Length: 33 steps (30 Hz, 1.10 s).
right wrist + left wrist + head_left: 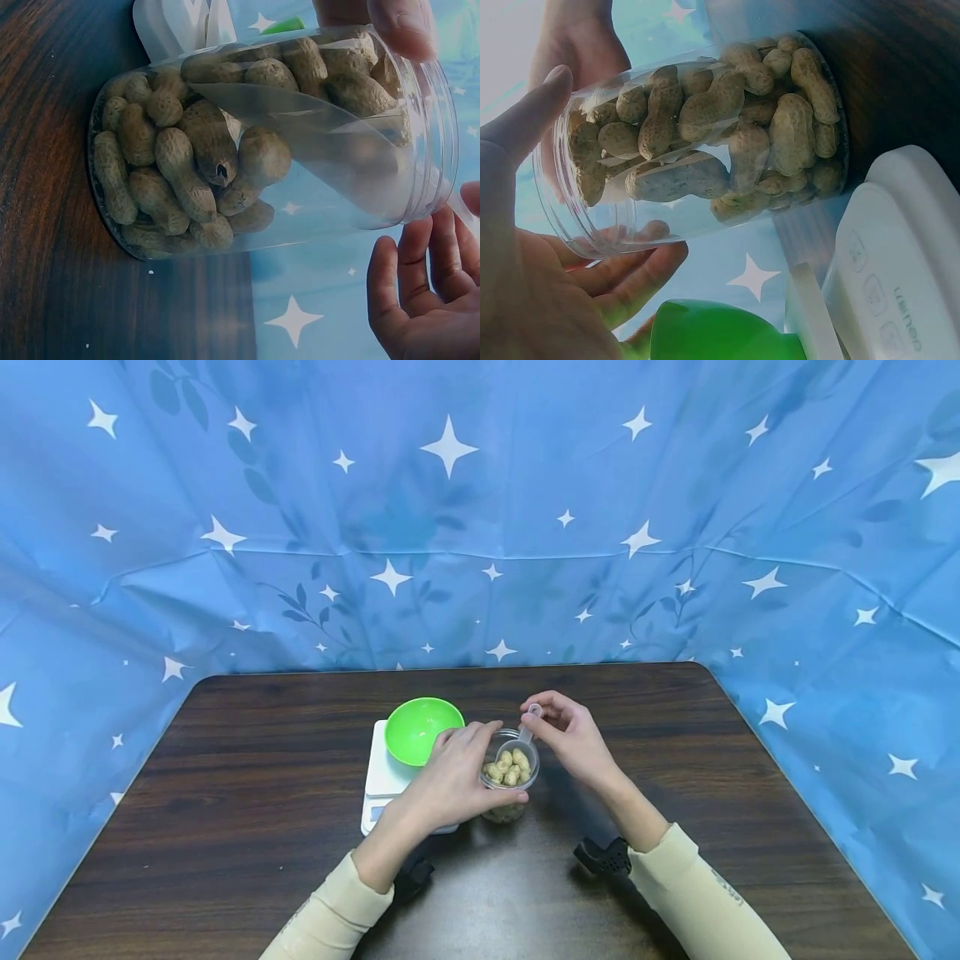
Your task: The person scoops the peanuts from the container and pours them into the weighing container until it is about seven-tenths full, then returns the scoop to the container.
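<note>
A clear plastic jar (727, 217) holds several unshelled peanuts (176, 161) and stands on the table with its mouth uncovered. My left hand (450, 777) grips it around the threaded rim, thumb on the near side and fingers on the far side. At the handle of a clear plastic scoop (527, 728), my right hand (576, 745) pinches with thumb and fingers. The scoop's bowl sits down inside the jar mouth among the peanuts; its slanting wall shows through the jar in the right wrist view.
Left of the jar, a green bowl (423, 731) rests on a white kitchen scale (381, 777). Both are close to my left hand. Below lies a dark wooden table (247, 793), with a blue star-printed curtain (480, 527) behind it.
</note>
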Available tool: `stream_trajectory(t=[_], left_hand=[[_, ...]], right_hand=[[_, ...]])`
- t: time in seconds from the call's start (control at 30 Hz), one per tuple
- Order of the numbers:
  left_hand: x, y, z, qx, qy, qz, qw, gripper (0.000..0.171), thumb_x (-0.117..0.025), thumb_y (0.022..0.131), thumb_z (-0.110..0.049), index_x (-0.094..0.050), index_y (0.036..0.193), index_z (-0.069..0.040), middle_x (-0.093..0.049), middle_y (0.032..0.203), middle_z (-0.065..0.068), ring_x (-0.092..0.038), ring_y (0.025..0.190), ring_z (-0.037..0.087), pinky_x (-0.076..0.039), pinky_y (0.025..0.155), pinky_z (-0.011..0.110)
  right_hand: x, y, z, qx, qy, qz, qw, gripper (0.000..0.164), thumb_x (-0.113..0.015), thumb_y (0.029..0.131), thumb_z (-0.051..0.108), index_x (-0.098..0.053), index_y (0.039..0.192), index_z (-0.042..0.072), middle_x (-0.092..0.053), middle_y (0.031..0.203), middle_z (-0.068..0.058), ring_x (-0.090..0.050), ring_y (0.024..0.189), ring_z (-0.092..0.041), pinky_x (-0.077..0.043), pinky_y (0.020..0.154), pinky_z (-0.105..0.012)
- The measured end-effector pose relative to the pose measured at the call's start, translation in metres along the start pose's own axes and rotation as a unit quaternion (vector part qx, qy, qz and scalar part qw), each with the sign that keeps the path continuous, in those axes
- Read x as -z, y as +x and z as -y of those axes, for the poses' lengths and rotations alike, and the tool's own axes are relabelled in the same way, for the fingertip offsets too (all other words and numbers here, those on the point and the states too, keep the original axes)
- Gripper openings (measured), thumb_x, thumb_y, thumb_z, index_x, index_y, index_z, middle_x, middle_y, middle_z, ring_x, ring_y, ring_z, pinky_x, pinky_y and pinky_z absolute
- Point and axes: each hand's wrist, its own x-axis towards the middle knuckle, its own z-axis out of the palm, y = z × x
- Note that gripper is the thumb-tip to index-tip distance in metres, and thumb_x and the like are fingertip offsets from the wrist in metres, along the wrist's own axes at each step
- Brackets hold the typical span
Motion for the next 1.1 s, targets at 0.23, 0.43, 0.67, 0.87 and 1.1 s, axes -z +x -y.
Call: stream_trajectory(t=[0.23, 0.43, 0.67, 0.87, 1.1], left_hand=[[0.000, 0.000, 0.001, -0.009, 0.003, -0.009, 0.9999, 0.095, -0.083, 0.079, -0.061, -0.049, 0.147, -0.004, -0.060, 0.130, 0.008, -0.056, 0.121, 0.024, -0.033, 0.108, 0.055], [0.000, 0.001, 0.002, -0.009, 0.006, -0.009, 0.9999, 0.096, -0.082, 0.078, -0.061, -0.049, 0.147, -0.003, -0.060, 0.128, 0.007, -0.056, 0.120, 0.023, -0.034, 0.107, 0.055], [0.000, 0.000, 0.002, -0.008, 0.006, -0.006, 0.9999, 0.095, -0.082, 0.079, -0.061, -0.049, 0.147, -0.003, -0.060, 0.130, 0.007, -0.056, 0.122, 0.024, -0.034, 0.107, 0.055], [-0.001, 0.000, 0.003, -0.011, 0.014, -0.007, 0.9998, 0.095, -0.081, 0.079, -0.063, -0.050, 0.146, -0.004, -0.060, 0.128, 0.007, -0.056, 0.121, 0.023, -0.035, 0.105, 0.055], [-0.001, 0.000, 0.003, -0.007, 0.012, -0.003, 0.9999, 0.095, -0.081, 0.079, -0.062, -0.048, 0.148, -0.005, -0.060, 0.129, 0.006, -0.056, 0.121, 0.022, -0.035, 0.104, 0.056]], right_hand=[[0.003, -0.001, 0.001, 0.010, -0.014, 0.026, 1.000, 0.021, -0.059, 0.106, 0.016, -0.071, 0.110, 0.001, -0.066, 0.091, -0.013, -0.062, 0.083, -0.024, -0.054, 0.078, -0.039], [0.006, -0.003, 0.004, 0.019, -0.047, 0.047, 0.998, 0.023, -0.056, 0.108, 0.017, -0.072, 0.111, 0.001, -0.067, 0.094, -0.010, -0.061, 0.083, -0.025, -0.050, 0.075, -0.033], [0.008, -0.006, 0.010, 0.012, -0.071, 0.074, 0.995, 0.022, -0.058, 0.107, 0.017, -0.072, 0.111, 0.000, -0.070, 0.104, -0.010, -0.065, 0.087, -0.021, -0.055, 0.078, -0.046], [0.007, -0.007, 0.012, 0.025, -0.079, 0.073, 0.994, 0.020, -0.059, 0.106, 0.014, -0.074, 0.108, 0.002, -0.071, 0.103, -0.009, -0.065, 0.082, -0.021, -0.055, 0.073, -0.040], [0.012, -0.009, 0.009, 0.038, -0.062, 0.112, 0.991, 0.017, -0.061, 0.104, 0.010, -0.071, 0.113, 0.000, -0.068, 0.104, -0.011, -0.063, 0.084, -0.025, -0.054, 0.073, -0.036]])
